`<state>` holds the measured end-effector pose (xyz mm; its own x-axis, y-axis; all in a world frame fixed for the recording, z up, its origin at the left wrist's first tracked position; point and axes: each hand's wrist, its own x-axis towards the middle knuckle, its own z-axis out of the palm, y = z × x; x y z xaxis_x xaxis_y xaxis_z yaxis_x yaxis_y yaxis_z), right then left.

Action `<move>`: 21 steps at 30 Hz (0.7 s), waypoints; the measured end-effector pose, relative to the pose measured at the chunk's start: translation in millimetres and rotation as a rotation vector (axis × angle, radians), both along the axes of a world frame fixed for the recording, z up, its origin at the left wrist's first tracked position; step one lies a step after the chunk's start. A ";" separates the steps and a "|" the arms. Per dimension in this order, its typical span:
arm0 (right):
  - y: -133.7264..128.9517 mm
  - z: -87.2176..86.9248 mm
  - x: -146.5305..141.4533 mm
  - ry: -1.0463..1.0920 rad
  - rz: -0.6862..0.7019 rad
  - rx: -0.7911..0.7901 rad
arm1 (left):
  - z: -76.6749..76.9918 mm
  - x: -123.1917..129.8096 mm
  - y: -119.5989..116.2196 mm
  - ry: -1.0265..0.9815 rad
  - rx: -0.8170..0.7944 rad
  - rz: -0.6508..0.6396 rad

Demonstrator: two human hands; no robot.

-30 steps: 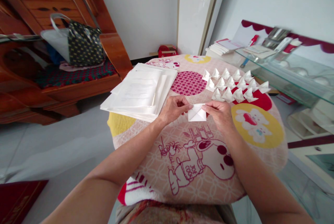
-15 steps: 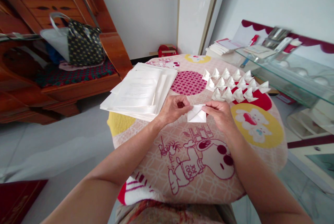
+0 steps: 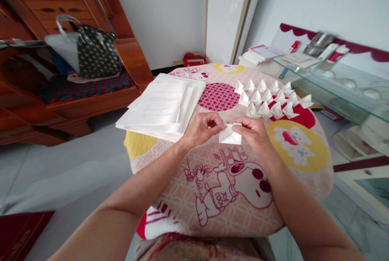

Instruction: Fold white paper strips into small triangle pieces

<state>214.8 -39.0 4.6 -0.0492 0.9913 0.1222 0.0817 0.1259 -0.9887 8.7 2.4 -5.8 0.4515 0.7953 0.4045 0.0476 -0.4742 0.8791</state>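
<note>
A small folded square of white paper (image 3: pixel 230 136) is held between my hands above the patterned cloth. At its upper left edge, my left hand (image 3: pixel 204 128) pinches it between thumb and fingertips. My right hand (image 3: pixel 253 130) grips the upper right part, its fingers lying over the top edge. Diagonal creases show on the side facing me. Left of my hands lies a stack of white paper sheets (image 3: pixel 161 101), the top one printed. Several folded paper boats (image 3: pixel 263 98) stand in rows at the right back of the table.
The round table wears a pink cloth (image 3: pixel 170 188) with cartoon figures. To the right stands a glass shelf (image 3: pixel 340 80) with cups and papers on it. A wooden bench (image 3: pixel 100 99) holding a dark patterned bag (image 3: pixel 97 50) is at the left.
My right hand has shifted slightly left, its fingers reaching further over the folded paper's top edge. My left hand keeps its pinch. The view has moved very slightly.
</note>
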 end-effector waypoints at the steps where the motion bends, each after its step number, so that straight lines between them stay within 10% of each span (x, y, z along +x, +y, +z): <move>1: 0.0 -0.1 -0.3 0.005 0.002 -0.004 | -0.3 0.1 -0.1 0.001 0.006 0.002; 21: -1.2 -1.4 5.0 -0.066 -0.096 0.059 | 0.7 0.8 0.1 -0.003 -0.003 0.065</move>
<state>219.8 -40.2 3.2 0.0358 0.9829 0.1805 0.1610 0.1726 -0.9717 9.5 2.5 -5.1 0.3976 0.8241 0.4035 0.0751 -0.4675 0.8808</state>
